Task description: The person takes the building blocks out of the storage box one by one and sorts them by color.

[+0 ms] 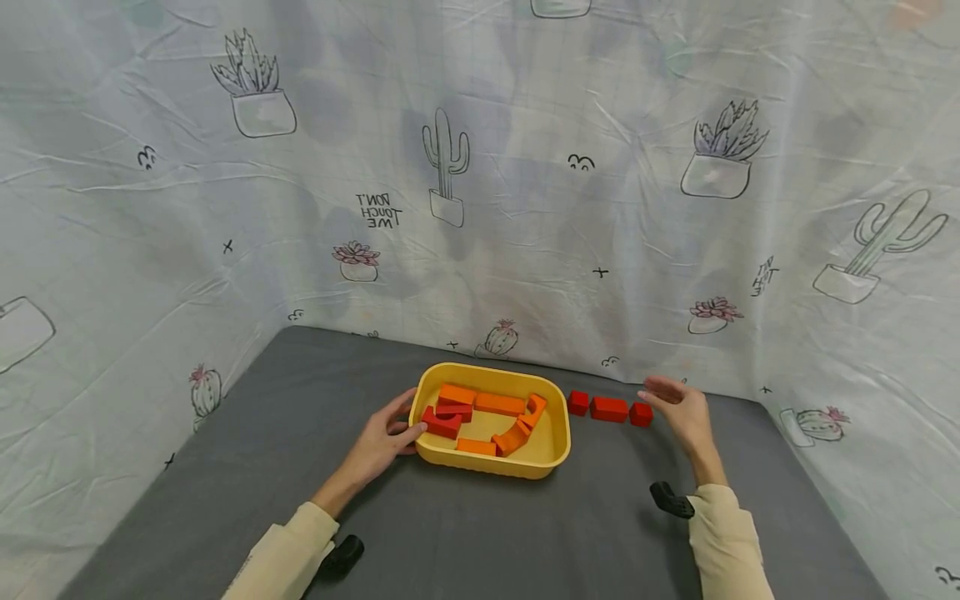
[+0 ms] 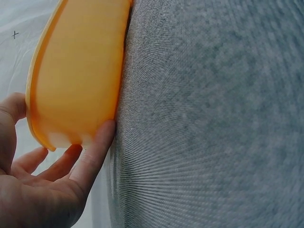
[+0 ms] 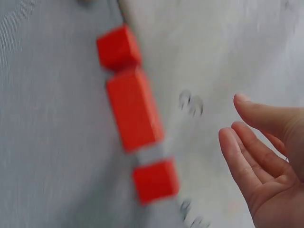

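A yellow plastic tub [image 1: 491, 470] stands on the grey table, holding several orange and red blocks. My left hand [image 1: 384, 437] grips its left end, thumb at the rim and fingers against the outer wall. The left wrist view shows those fingers [image 2: 95, 156] along the side of the tub, low near the tabletop. To the right of the tub, a red cube [image 1: 578, 403], a longer red block [image 1: 609, 409] and another red cube [image 1: 641, 414] lie in a row. Holding nothing, my right hand [image 1: 684, 417] is raised beside the right end of that row, fingers extended.
Inside the tub are straight orange blocks [image 1: 500, 404], a curved orange block [image 1: 513, 437] and a red block with a scooped edge [image 1: 441, 423]. A white curtain [image 1: 525, 167] printed with potted plants hangs behind and beside the grey table [image 1: 510, 542].
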`<state>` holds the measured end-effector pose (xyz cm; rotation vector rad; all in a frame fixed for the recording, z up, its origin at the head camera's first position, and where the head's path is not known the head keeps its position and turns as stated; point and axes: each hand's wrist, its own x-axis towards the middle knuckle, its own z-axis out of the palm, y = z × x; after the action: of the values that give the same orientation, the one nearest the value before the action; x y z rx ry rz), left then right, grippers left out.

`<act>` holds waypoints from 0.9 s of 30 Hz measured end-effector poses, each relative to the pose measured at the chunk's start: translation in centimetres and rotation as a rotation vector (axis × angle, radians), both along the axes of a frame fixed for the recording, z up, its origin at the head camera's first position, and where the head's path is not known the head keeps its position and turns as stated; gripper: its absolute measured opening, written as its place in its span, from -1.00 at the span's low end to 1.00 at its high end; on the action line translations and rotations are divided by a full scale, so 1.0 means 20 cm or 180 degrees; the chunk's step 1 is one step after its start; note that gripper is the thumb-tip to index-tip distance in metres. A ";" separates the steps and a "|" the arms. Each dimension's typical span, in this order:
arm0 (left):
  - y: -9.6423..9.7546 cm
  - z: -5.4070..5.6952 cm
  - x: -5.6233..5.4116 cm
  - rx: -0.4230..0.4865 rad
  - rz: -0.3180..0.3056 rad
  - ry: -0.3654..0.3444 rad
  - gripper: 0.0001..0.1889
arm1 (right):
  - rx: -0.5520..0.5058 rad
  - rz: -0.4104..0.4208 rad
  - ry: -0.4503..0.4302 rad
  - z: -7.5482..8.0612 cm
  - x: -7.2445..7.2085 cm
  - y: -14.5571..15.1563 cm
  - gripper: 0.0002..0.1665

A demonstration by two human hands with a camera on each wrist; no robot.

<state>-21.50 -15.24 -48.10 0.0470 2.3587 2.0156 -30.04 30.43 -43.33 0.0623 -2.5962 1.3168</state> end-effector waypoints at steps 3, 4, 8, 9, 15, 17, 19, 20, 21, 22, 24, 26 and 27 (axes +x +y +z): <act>0.00 0.00 0.00 0.0001 -0.0006 0.0012 -0.29 | 0.0015 0.0218 0.0153 0.05 0.01 -0.09 -0.49; 0.00 0.00 0.00 -0.0001 -0.0004 0.0018 -0.29 | 0.0028 0.0305 0.0215 0.06 0.02 -0.12 -0.51; 0.00 0.00 -0.01 -0.0014 -0.0004 0.0031 -0.29 | 0.0060 0.0621 0.0412 0.11 0.02 -0.26 -0.55; 0.00 0.00 -0.01 -0.0012 -0.0002 0.0022 -0.29 | 0.0056 0.0691 0.0448 0.12 0.03 -0.29 -0.57; 0.00 0.00 -0.01 -0.0013 0.0033 -0.0033 -0.29 | -0.0057 0.1084 0.0488 0.14 0.06 -0.55 -0.67; 0.00 0.00 -0.01 -0.0016 0.0027 -0.0033 -0.29 | -0.0091 0.1204 0.0467 0.12 0.08 -0.63 -0.68; 0.00 0.00 -0.01 -0.0014 0.0008 -0.0027 -0.29 | -0.0077 0.1279 0.0440 0.10 0.10 -0.71 -0.69; 0.00 0.00 -0.01 -0.0009 0.0001 -0.0021 -0.29 | -0.0076 0.1327 0.0426 0.09 0.11 -0.76 -0.70; 0.00 0.00 -0.01 -0.0005 -0.0004 -0.0014 -0.29 | -0.0076 0.1384 0.0423 0.07 0.12 -0.80 -0.69; 0.00 0.00 -0.01 0.0007 -0.0004 -0.0014 -0.29 | -0.0055 0.1439 0.0416 0.06 0.13 -0.84 -0.69; 0.00 0.00 -0.01 0.0021 0.0004 -0.0016 -0.29 | 0.0016 0.1550 0.0407 0.03 0.14 -0.91 -0.69; 0.00 0.00 -0.01 0.0027 0.0004 -0.0019 -0.29 | 0.0092 0.1671 0.0366 0.01 0.15 -0.99 -0.69; 0.00 0.00 -0.01 0.0023 -0.0003 -0.0015 -0.29 | 0.0128 0.1710 0.0333 0.00 0.15 -1.02 -0.68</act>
<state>-21.61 -15.31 -48.08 0.0433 2.3483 2.0214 -27.06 10.03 -43.39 0.8624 -2.6101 1.3639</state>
